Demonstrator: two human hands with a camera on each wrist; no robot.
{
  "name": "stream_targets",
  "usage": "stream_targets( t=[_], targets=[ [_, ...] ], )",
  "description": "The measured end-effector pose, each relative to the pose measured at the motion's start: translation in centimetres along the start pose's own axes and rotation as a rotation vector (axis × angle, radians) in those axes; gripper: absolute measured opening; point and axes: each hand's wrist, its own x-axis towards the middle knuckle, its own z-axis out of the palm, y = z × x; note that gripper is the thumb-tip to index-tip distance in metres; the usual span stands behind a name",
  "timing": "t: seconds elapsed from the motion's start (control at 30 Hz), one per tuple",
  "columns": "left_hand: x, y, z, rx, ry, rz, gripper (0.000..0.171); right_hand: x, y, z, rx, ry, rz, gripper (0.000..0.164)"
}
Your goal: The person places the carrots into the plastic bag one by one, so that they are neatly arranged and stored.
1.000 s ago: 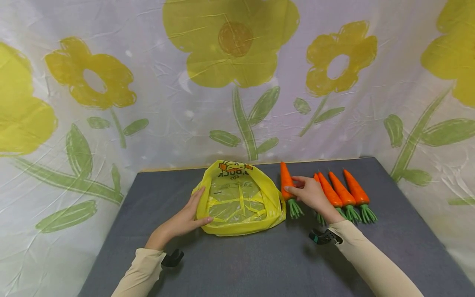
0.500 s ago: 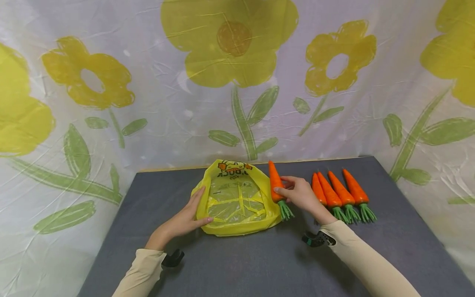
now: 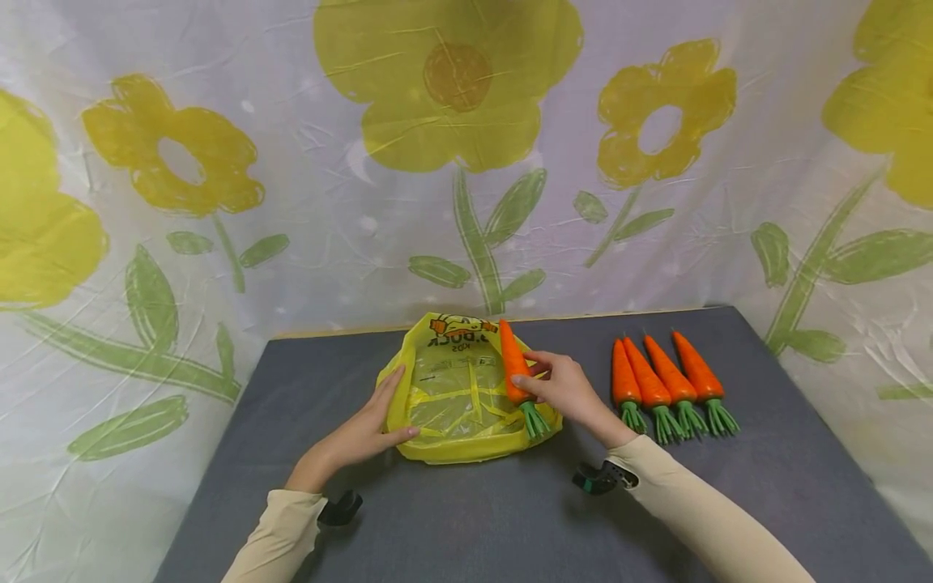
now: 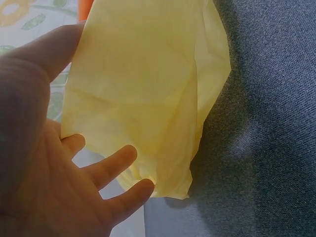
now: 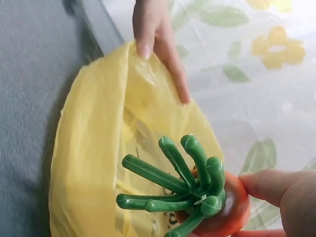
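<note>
My right hand grips an orange carrot with a green top, thumb on one side and fingers on the other. The carrot hangs over the right part of a yellow plastic bag, whose mouth faces up with its rim spread wide. In the right wrist view, the carrot's green stalks point toward the camera. My left hand holds the bag's left side, thumb over the front rim. The left wrist view has its other fingers spread against the yellow plastic; one digit's tip is hidden behind the bag.
Several more carrots lie side by side on the dark grey table, right of the bag, tops toward me. A flower-printed cloth hangs behind the table and along both sides.
My right hand has carried its carrot left, from beside the bag to over its opening. A carrot partly hidden behind that hand now shows fully. The left hand stays on the bag.
</note>
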Motion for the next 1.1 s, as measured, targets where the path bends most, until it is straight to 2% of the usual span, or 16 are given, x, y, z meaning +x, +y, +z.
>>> stream_targets(
  t=[0.47,0.83,1.1],
  targets=[
    [-0.3,0.0,0.1,-0.001,0.015,0.026,0.104,0.2,-0.8,3.2,0.056,-0.086,-0.017,0.059],
    [-0.3,0.2,0.1,-0.008,0.019,0.043,0.104,1.8,-1.9,6.0,0.105,-0.116,0.045,0.056],
    [-0.2,0.1,0.2,0.001,0.022,0.074,0.103,3.0,-2.7,7.3,0.144,-0.157,0.050,0.058]
  ],
)
